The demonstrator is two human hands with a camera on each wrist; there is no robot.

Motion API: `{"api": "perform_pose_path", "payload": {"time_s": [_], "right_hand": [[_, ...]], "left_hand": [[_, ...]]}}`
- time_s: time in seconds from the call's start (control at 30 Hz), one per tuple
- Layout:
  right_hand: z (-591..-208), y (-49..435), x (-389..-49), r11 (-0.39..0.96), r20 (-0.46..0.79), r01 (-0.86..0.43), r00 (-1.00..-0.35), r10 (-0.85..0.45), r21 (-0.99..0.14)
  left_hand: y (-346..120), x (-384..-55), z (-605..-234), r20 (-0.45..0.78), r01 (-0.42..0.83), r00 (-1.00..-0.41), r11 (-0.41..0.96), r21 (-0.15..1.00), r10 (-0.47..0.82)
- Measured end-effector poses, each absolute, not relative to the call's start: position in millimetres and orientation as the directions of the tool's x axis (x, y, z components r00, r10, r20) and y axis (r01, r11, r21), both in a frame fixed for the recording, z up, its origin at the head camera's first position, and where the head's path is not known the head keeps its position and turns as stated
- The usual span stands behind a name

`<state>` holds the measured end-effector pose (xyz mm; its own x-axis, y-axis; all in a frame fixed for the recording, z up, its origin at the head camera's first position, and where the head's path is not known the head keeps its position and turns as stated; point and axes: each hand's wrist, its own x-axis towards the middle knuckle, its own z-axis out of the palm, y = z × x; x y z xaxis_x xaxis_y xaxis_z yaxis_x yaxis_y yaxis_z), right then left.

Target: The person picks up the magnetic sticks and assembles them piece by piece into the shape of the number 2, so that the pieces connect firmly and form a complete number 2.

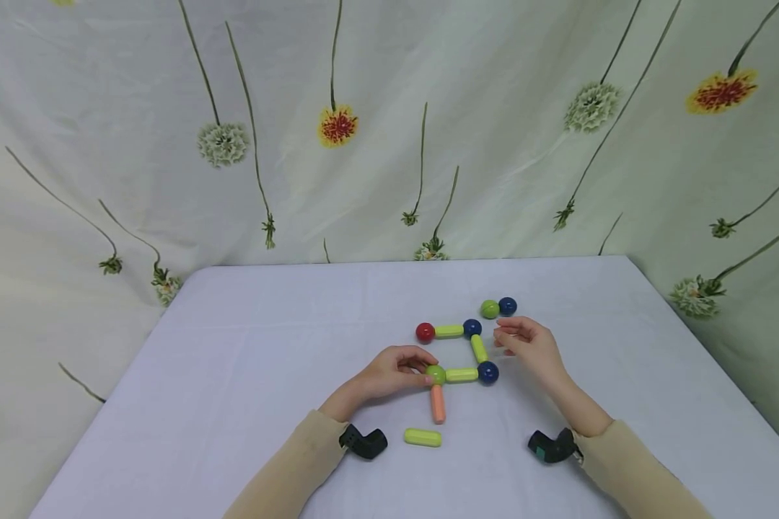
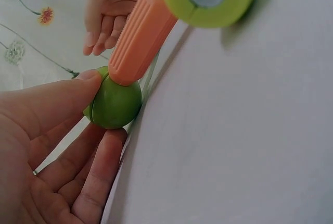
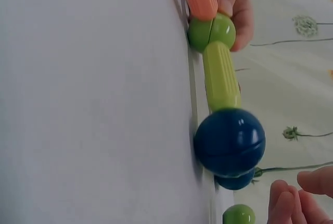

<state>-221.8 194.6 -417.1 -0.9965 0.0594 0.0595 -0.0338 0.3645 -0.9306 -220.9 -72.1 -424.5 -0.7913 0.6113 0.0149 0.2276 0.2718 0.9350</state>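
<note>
My left hand (image 1: 392, 371) pinches a green ball (image 1: 436, 374) between thumb and fingers, low over the white cloth. An orange rod (image 1: 438, 404) sticks out of that ball towards me, and a yellow-green rod (image 1: 462, 375) runs right from it to a blue ball (image 3: 229, 141). From there another yellow-green rod (image 1: 479, 349) leads back to a second blue ball (image 1: 472, 329), then a third rod (image 1: 449, 331) leads left to a red ball (image 1: 425, 332). My right hand (image 1: 529, 344) hovers beside the chain's right side, fingers loosely bent with nothing in them.
Nearest me lies a loose yellow-green rod (image 1: 423, 437), its round end showing a grey disc in the left wrist view. Behind the chain, a green ball (image 1: 490, 309) and a blue ball (image 1: 508, 306) sit side by side. A flower-patterned cloth (image 1: 363, 194) hangs beyond the table's far edge.
</note>
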Motion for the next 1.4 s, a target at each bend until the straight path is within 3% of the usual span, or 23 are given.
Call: {"api": "perform_pose_path", "payload": {"time_s": [0.27,0.67,1.0,1.4], "right_hand": [[-420.3,209.6,-249.3,0.416,0.113,-0.060,-0.988,0.103,-0.907],[-428.2,217.2,-275.1,0.472,0.048,0.073,-0.970,0.239,-0.879],[-434.1,222.6,-289.0,0.550,0.007,0.056,-0.994,0.111,-0.833],[-440.4,222.6,-291.9,0.605,0.049,0.056,-0.987,0.155,-0.794]], "left_hand": [[-72.6,-221.0,-424.2,0.015,0.228,-0.788,0.270,0.935,0.616],[-72.3,-221.0,-423.5,0.012,0.227,-0.787,0.271,0.935,0.616],[-72.6,-222.2,-424.9,0.017,0.236,-0.782,0.271,0.933,0.623],[-72.4,-223.6,-427.5,0.020,0.235,-0.778,0.262,0.936,0.628]]}}
